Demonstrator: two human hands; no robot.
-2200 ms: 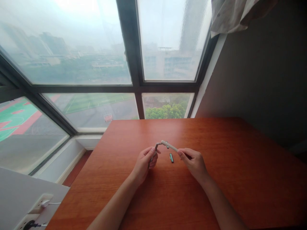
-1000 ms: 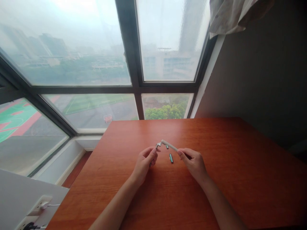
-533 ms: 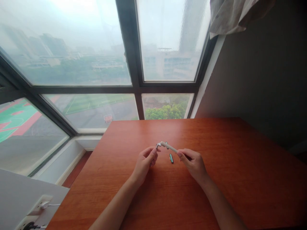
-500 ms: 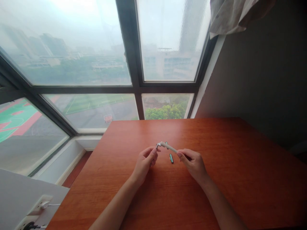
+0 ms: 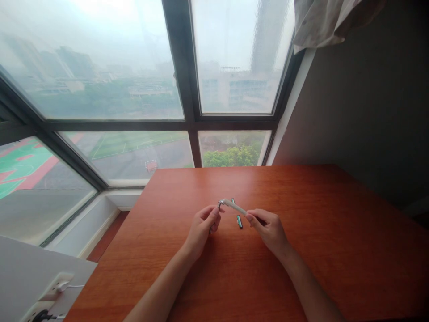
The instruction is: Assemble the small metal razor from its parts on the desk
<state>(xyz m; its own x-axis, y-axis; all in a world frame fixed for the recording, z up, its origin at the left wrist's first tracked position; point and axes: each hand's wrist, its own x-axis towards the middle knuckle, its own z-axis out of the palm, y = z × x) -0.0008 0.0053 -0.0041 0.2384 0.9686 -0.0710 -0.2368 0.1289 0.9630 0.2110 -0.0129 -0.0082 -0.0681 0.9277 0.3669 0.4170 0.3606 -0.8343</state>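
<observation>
Left hand (image 5: pixel 201 229) and right hand (image 5: pixel 270 230) hold the razor (image 5: pixel 234 206) between them.

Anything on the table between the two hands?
A small dark cartridge lies on the table between the left hand and right hand, which hold a metal piece and white handle. Head view.

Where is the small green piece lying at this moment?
In the head view, the small green piece lies on the table between the left hand and right hand, below the white stick.
</observation>
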